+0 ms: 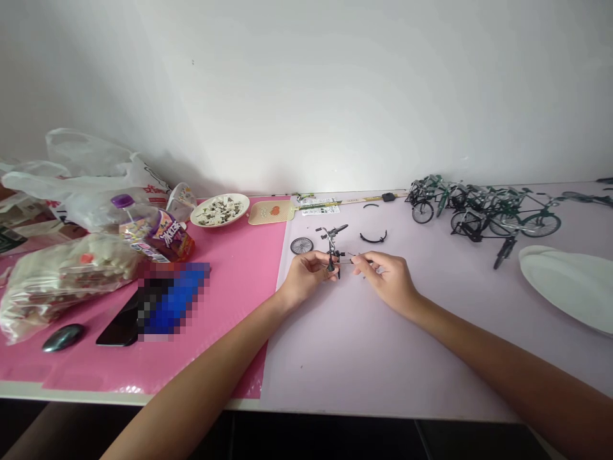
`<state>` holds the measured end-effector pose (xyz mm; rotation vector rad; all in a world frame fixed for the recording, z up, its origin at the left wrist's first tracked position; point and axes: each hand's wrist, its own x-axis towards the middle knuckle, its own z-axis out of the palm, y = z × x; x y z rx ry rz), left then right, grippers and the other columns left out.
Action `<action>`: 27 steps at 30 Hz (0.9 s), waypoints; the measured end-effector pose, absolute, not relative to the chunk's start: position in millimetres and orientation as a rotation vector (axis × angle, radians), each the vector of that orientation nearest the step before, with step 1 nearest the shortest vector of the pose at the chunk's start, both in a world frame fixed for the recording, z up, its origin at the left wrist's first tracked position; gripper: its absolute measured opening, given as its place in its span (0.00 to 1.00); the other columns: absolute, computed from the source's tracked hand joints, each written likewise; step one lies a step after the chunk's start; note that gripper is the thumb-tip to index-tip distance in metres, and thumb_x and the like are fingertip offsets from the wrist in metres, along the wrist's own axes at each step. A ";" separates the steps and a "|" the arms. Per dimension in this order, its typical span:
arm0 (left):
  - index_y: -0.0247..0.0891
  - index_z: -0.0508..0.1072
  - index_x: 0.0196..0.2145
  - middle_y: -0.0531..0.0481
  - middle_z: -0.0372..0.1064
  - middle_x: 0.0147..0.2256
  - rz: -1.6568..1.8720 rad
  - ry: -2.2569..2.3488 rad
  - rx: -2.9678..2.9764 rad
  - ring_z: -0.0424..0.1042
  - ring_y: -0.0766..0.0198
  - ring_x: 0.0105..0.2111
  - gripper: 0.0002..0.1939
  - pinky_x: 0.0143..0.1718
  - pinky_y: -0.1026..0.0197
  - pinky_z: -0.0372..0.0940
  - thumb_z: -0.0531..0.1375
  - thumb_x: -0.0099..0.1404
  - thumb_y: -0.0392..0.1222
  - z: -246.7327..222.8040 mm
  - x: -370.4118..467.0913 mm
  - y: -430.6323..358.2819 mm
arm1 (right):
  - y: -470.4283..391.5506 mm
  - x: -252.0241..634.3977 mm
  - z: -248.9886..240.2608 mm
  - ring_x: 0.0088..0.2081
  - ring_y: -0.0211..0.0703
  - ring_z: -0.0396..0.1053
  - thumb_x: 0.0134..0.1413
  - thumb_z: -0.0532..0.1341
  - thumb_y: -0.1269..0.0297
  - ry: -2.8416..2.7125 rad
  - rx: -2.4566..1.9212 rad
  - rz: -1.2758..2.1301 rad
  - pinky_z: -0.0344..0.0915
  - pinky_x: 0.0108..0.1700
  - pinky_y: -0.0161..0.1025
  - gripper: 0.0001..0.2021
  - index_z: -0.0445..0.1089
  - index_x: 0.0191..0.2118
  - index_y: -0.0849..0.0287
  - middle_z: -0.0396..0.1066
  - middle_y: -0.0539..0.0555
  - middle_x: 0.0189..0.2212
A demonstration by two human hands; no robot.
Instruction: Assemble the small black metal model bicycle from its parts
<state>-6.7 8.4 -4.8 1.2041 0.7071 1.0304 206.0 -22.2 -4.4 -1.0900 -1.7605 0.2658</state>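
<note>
Near the middle of the table, my left hand (309, 276) is closed on a small model bicycle (331, 237) with its handlebar pointing up and its seat toward me. Close to its right, my right hand (385, 276) pinches a thin part (352, 255), too small to name, against the bicycle's side. A loose spoked wheel (301, 245) lies just behind my left hand. Behind my right hand rests a curved black piece (373, 237), with a smaller curved strip (370, 206) farther back.
Several assembled model bicycles (541, 223) stand at the back right, near a white plate (569, 287). On the pink left side are a plate of small pieces (219, 211), a beige tray (271, 212), a bottle (158, 230), plastic bags (71, 268), a phone (119, 322) and a mouse (64, 337).
</note>
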 end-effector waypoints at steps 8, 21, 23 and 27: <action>0.34 0.77 0.34 0.48 0.78 0.32 1.033 0.697 1.202 0.76 0.65 0.27 0.25 0.36 0.58 0.71 0.80 0.47 0.50 -6.5 -6.4 9.2 | -21.9 205.1 -3.3 0.23 0.38 0.70 0.70 0.59 0.48 -1.760 -1.118 0.281 0.66 0.27 0.37 0.22 0.74 0.26 0.55 0.78 0.51 0.24; 0.33 0.77 0.35 0.48 0.77 0.31 1.027 0.721 1.226 0.75 0.65 0.27 0.25 0.36 0.59 0.70 0.80 0.47 0.51 -3.5 -5.4 7.8 | -22.5 205.2 -2.0 0.23 0.39 0.70 0.69 0.59 0.46 -1.744 -1.140 0.315 0.65 0.27 0.37 0.24 0.73 0.25 0.55 0.78 0.52 0.24; 0.33 0.77 0.35 0.47 0.78 0.32 1.026 0.723 1.224 0.76 0.65 0.27 0.26 0.36 0.58 0.70 0.80 0.47 0.51 -3.9 -5.5 7.9 | -22.4 205.8 -2.5 0.24 0.39 0.70 0.69 0.59 0.46 -1.737 -1.142 0.343 0.64 0.27 0.36 0.24 0.73 0.26 0.55 0.78 0.52 0.24; 0.33 0.77 0.34 0.46 0.79 0.33 1.028 0.726 1.209 0.77 0.64 0.27 0.26 0.36 0.58 0.71 0.80 0.45 0.52 -5.1 -5.2 7.5 | -22.0 208.3 -4.8 0.21 0.38 0.68 0.68 0.58 0.43 -1.747 -1.172 0.448 0.62 0.26 0.36 0.26 0.70 0.24 0.56 0.73 0.51 0.19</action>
